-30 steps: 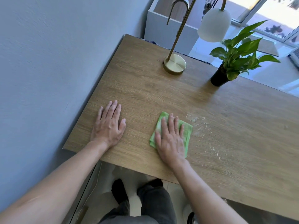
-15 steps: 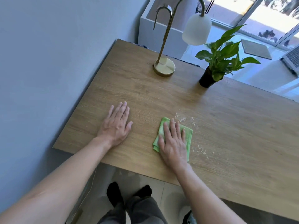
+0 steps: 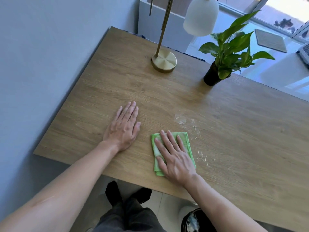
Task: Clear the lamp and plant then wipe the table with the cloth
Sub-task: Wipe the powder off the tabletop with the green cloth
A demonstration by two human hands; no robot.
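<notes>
Wall [image 3: 41, 64]: grey-blue, running along the left. White cabinet [image 3: 167, 25]: standing in the far corner. Mat [image 3: 270, 40]: woven, lying flat on the pale floor [image 3: 284, 72] by the window [image 3: 284, 12]. Laptop [image 3: 305, 51]: showing partly at the right edge. Bin [image 3: 197, 220]: dark, sitting low at the bottom edge, holding pale scraps.

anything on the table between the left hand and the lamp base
Nothing visible. The left hand lies flat on the table, and only bare wood separates it from the lamp base. The plant stands off to the right.
</notes>
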